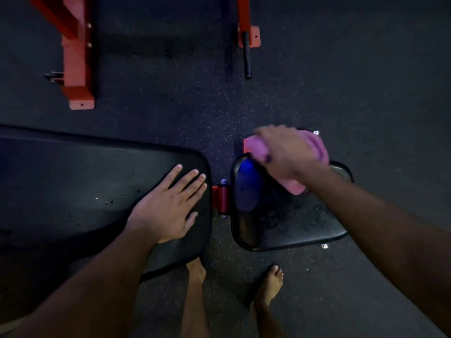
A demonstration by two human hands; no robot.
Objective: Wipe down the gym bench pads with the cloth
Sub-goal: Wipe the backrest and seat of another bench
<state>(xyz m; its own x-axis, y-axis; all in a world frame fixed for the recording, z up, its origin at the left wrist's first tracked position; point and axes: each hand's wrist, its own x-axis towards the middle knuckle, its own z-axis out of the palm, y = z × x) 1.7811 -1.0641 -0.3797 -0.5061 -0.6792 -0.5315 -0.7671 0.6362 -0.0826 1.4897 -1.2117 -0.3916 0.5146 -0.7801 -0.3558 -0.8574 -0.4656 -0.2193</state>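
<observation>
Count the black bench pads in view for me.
2. The long pad lies at left, with the left hand flat on it. The smaller seat pad lies at right, where the right hand holds the pink cloth. Others may lie outside the frame.

Left hand [168, 206] flat on long black pad [73, 181], right hand [290, 152] gripping pink cloth [317, 147] over small seat pad [292, 228]

A single head-worn wide-angle camera is looking almost straight down, close over the two bench pads [97, 181] and the floor [366, 81]. Both forearms are reaching in from the bottom edge.
</observation>
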